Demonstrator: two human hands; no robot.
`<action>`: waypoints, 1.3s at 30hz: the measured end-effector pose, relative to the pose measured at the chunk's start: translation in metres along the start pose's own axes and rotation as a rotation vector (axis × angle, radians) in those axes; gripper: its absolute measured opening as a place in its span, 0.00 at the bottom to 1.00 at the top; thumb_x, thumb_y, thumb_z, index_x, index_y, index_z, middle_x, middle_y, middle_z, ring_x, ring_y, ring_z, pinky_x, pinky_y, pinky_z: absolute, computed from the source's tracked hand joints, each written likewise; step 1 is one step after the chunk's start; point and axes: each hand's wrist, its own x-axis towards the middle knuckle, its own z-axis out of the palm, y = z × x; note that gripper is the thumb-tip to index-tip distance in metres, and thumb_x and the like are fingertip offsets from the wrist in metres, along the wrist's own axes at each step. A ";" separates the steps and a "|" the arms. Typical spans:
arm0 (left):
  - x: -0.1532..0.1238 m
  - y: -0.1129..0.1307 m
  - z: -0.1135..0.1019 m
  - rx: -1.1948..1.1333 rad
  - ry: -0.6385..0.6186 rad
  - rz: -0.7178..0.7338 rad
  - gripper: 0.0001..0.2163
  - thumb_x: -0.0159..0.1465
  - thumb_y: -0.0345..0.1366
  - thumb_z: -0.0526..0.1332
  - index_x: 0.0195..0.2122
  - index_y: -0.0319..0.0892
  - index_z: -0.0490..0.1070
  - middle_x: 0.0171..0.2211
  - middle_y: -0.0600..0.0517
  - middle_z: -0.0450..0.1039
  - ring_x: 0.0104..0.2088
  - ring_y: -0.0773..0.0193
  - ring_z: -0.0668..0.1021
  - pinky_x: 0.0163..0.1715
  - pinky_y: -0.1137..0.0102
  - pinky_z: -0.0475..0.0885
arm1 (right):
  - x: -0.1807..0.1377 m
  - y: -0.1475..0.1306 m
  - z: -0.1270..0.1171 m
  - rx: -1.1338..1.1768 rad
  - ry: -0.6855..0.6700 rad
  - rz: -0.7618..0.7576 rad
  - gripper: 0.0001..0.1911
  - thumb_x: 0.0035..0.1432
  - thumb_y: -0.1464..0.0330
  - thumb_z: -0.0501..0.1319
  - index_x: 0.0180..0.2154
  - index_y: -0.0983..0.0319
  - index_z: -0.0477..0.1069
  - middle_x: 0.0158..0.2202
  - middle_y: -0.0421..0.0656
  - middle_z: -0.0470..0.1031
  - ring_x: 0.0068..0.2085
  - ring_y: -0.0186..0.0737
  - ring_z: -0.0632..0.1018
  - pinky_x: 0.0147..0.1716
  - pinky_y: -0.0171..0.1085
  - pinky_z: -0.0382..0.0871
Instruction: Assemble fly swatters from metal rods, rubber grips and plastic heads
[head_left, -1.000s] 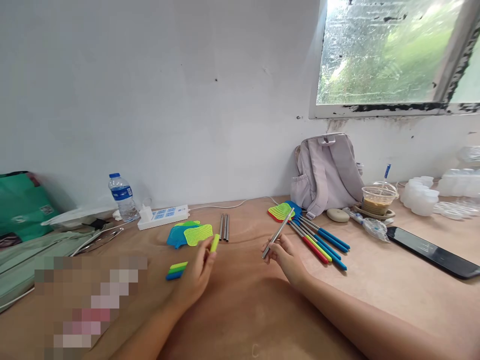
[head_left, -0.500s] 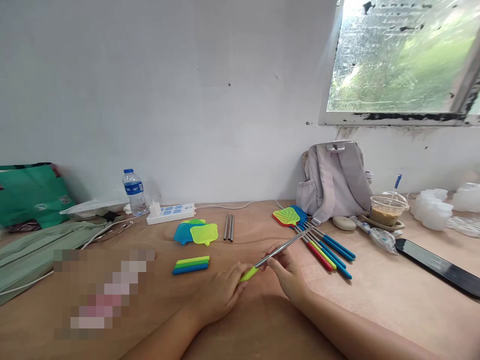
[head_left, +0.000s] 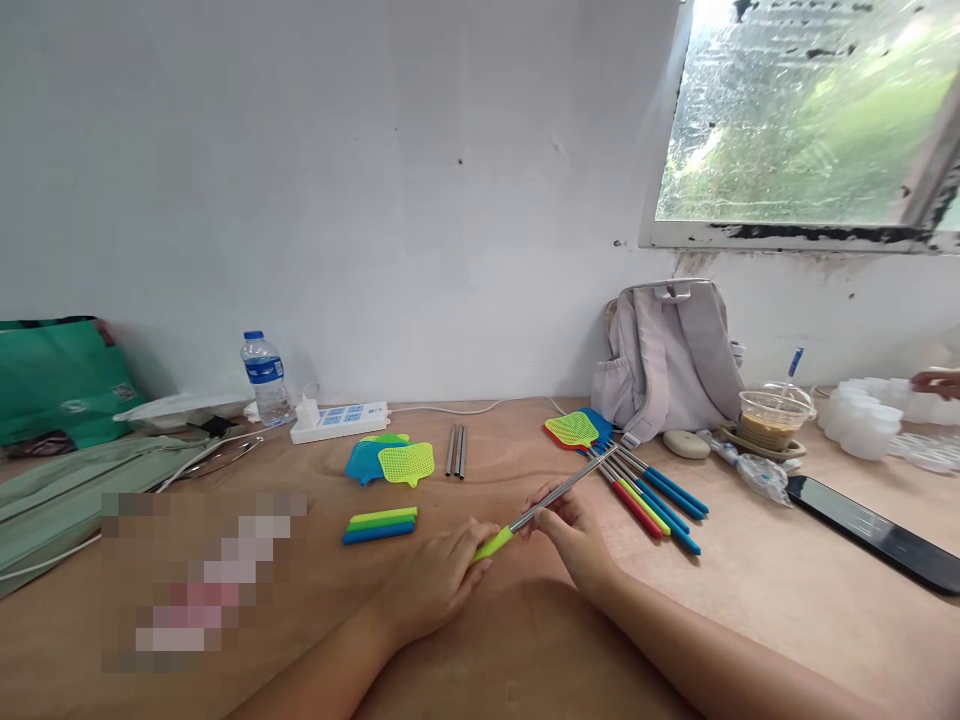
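Observation:
My left hand (head_left: 439, 580) is closed round a yellow-green handle (head_left: 493, 545). One end of a thin metal rod (head_left: 555, 492) meets that handle, and my right hand (head_left: 576, 545) pinches the rod near the joint. The rod slants up to the right, its far end in front of assembled fly swatters (head_left: 645, 505) with red, yellow and blue handles. Left of my hands lie loose handles (head_left: 380, 526) in yellow, green and blue. Behind them sit loose fly swatter heads (head_left: 406, 463), blue, green and yellow, beside a few short metal rods (head_left: 456, 452).
A power strip (head_left: 337, 422) and water bottle (head_left: 265, 378) stand at the back left. At right are a backpack (head_left: 667, 360), drink cup (head_left: 772, 420), black phone (head_left: 874, 535) and white plastic bottles (head_left: 862, 420). Another person's hand (head_left: 937, 382) is at the far right edge.
Another person's hand has come into view at the far right, over the white bottles. My hands keep almost the same hold on the handle and rod; the view has shifted slightly.

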 end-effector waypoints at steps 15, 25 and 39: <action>0.001 -0.003 0.000 -0.013 0.089 0.002 0.11 0.62 0.36 0.50 0.46 0.46 0.59 0.40 0.51 0.70 0.37 0.62 0.74 0.35 0.69 0.68 | -0.005 0.000 0.005 0.124 -0.276 0.291 0.09 0.43 0.67 0.66 0.28 0.62 0.68 0.25 0.38 0.71 0.28 0.34 0.73 0.33 0.36 0.67; -0.001 -0.018 0.002 -0.007 0.143 -0.061 0.14 0.59 0.35 0.53 0.47 0.46 0.57 0.38 0.51 0.67 0.37 0.61 0.72 0.36 0.68 0.68 | 0.003 0.000 -0.002 0.370 -0.169 0.435 0.15 0.51 0.56 0.58 0.28 0.63 0.71 0.29 0.41 0.72 0.28 0.34 0.73 0.32 0.35 0.66; -0.002 -0.021 0.000 -0.368 0.040 -0.125 0.17 0.53 0.26 0.53 0.43 0.47 0.55 0.40 0.52 0.59 0.32 0.70 0.71 0.34 0.73 0.70 | 0.011 -0.003 -0.011 0.179 -0.070 0.409 0.25 0.48 0.47 0.56 0.30 0.63 0.70 0.19 0.37 0.63 0.20 0.31 0.64 0.21 0.31 0.52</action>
